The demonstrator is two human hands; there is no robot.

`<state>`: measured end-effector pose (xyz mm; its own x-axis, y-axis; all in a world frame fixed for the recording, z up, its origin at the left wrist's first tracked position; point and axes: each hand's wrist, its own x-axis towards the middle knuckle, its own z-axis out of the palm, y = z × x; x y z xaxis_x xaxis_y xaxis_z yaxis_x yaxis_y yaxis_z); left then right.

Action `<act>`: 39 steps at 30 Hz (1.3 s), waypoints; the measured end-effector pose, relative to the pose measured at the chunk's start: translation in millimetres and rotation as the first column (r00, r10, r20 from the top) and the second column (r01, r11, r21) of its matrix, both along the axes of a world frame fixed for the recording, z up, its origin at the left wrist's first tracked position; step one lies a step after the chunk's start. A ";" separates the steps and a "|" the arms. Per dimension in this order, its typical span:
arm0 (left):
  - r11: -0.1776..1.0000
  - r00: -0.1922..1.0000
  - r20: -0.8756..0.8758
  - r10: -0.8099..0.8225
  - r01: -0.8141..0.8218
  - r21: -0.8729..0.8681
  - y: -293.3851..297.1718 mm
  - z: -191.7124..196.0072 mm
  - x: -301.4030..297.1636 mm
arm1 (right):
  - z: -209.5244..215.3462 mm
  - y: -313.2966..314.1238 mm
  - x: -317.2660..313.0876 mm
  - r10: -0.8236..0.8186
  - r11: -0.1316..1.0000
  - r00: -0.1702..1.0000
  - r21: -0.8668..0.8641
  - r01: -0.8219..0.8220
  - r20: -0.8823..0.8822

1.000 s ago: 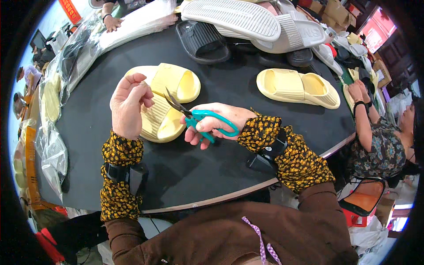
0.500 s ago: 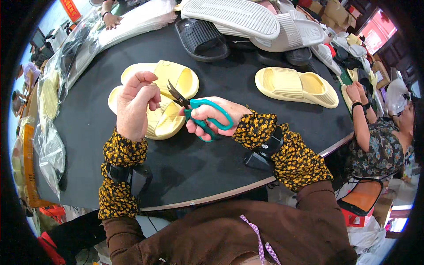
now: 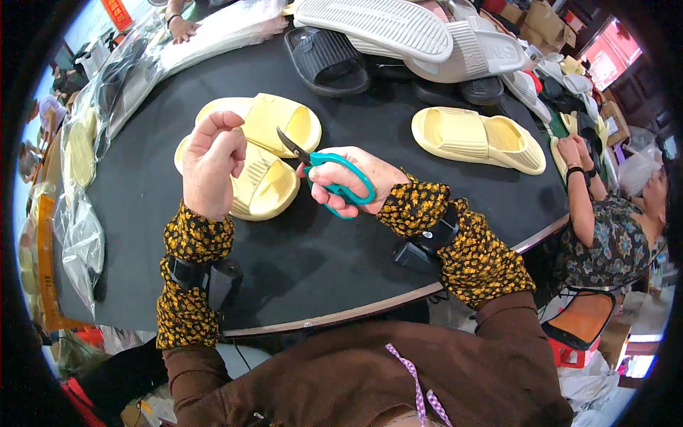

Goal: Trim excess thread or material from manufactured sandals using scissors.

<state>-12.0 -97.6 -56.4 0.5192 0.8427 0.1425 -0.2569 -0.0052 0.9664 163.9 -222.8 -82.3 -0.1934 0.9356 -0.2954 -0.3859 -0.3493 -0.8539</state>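
Left hand [image 3: 213, 167]: fingers curled, thumb drawn to forefinger; contents, if any, cannot tell. Raised before two yellow slippers [image 3: 283, 122], side by side on black worktop [image 3: 341, 277], nearer one partly hidden.
Right hand [image 3: 356, 181]: fingers wrapped around teal-handled scissors [image 3: 319, 159], blades up-left near slippers.
Third yellow slipper [image 3: 484, 141]: farther right, apart.
White slippers [image 3: 373, 32]: piled at far edge.

Dark table [image 3: 320, 277], orange chair [image 3: 583, 317] at right, red banner [image 3: 117, 13] against pale wall [image 3: 87, 27].
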 end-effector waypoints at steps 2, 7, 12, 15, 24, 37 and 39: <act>1.000 0.999 0.017 -0.027 0.027 -0.015 -4.6 6.1 -2.9 | -1.3 0.0 2.2 -0.046 0.999 0.997 0.026 0.045 0.054; 1.000 0.998 0.064 -0.010 0.009 0.017 -52.4 33.7 -31.4 | -6.6 1.7 4.8 -0.104 0.994 0.993 0.046 0.102 0.051; 0.989 0.995 -0.016 0.094 -0.091 0.120 -96.9 16.6 -93.3 | -8.8 1.6 6.0 -0.139 0.990 0.986 0.042 0.135 0.096; 0.949 0.952 -0.041 0.305 -0.300 0.098 -102.5 -0.9 -144.0 | -15.1 4.4 9.0 -0.132 0.991 0.986 0.044 0.128 0.097; 0.375 0.384 -0.142 0.913 -0.923 -0.084 -124.1 -102.2 -345.7 | -8.9 6.1 -3.8 -0.156 0.987 0.963 0.078 0.142 0.219; 0.333 0.333 -0.564 0.755 -0.937 -0.107 -153.4 -269.1 -372.1 | -11.5 -0.1 0.1 -0.296 0.955 0.936 0.080 0.286 0.188; 0.371 0.338 -0.638 0.692 -0.924 -0.087 -153.2 -271.7 -378.4 | -9.1 -1.7 0.4 -0.297 0.954 0.939 0.100 0.284 0.171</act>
